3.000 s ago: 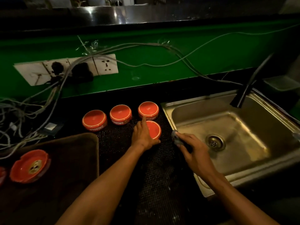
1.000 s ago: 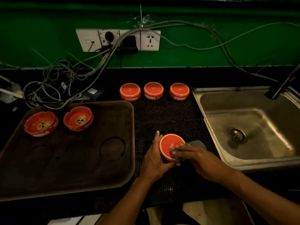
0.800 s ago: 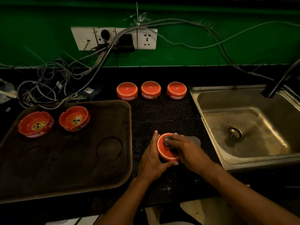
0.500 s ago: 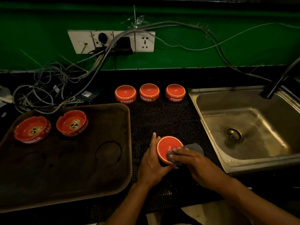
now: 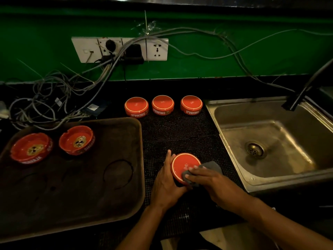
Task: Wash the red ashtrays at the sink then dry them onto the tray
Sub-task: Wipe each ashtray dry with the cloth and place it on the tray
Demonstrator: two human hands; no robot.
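Between tray [image 5: 126, 204] and sink [image 5: 234, 156], hands [image 5: 167, 184] wipe an ashtray [image 5: 182, 165].

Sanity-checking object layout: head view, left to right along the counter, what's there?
Tray with two upright ashtrays → left hand → upturned ashtray → grey cloth under right hand → sink. The three upturned ashtrays at the back are omitted.

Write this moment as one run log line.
step: drying | left hand steadies upturned ashtray | right hand presses grey cloth on it | mat
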